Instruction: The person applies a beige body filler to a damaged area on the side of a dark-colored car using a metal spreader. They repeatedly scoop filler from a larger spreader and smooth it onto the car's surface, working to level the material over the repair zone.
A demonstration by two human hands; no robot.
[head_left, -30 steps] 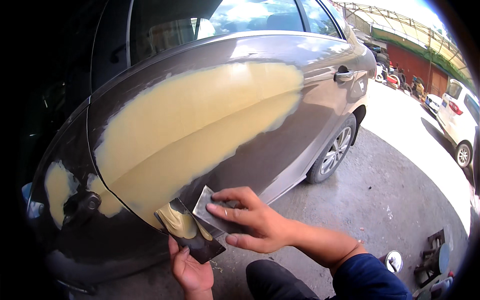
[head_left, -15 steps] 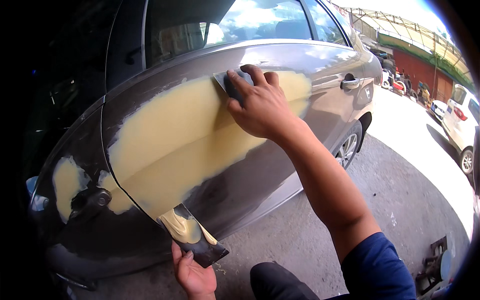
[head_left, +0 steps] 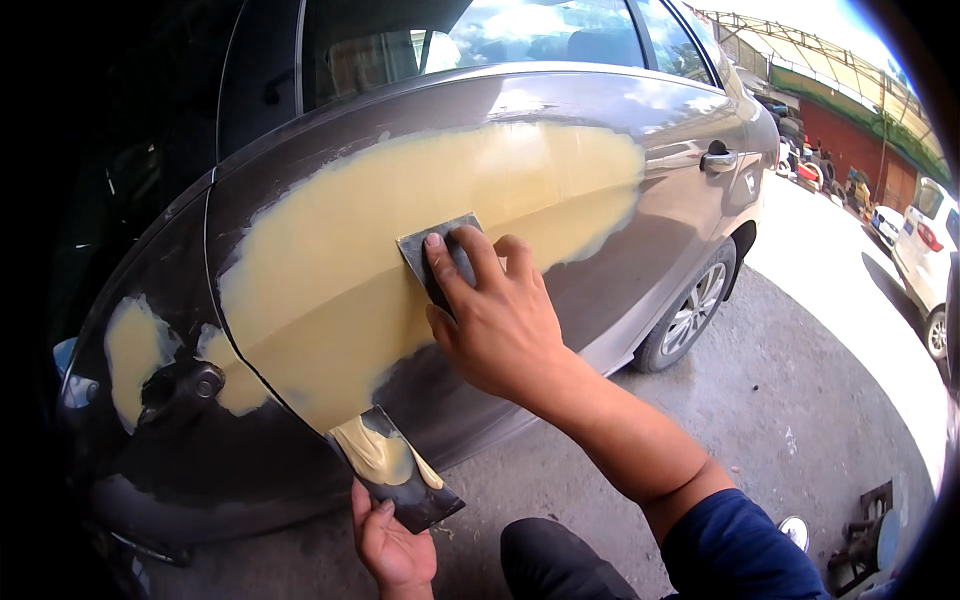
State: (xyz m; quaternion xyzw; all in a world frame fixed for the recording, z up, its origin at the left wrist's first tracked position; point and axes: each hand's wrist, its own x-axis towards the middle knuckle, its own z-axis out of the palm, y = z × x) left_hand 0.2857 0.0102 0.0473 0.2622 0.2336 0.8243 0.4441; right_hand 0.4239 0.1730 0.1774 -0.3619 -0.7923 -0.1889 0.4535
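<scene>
My right hand point(head_left: 500, 305) grips a dark, flat filler spreader point(head_left: 440, 258) and presses it against the car door. Its blade lies on a broad patch of pale yellow body filler point(head_left: 330, 245), about the middle of the patch. Low down, my left hand point(head_left: 392, 540) holds a black mixing board point(head_left: 412, 500) by its lower edge, tilted close to the door. A thick smear of yellow filler point(head_left: 372, 452) sits on that board. The grey-brown rear car door point(head_left: 450, 385) carries the patch, and smaller filler spots point(head_left: 137, 355) show on the front door by its handle point(head_left: 195, 388).
The rear door handle point(head_left: 718, 158) and rear wheel point(head_left: 690, 310) are to the right. A small stool point(head_left: 875, 535) stands on the concrete floor point(head_left: 740, 420) at lower right. A white car point(head_left: 925, 250) and stacked tires point(head_left: 790, 128) are farther back. My knee point(head_left: 560, 560) shows below.
My right hand has drawn the spreader down from the patch's upper edge to its middle. The left hand and board stay nearly in place. The view has shifted slightly.
</scene>
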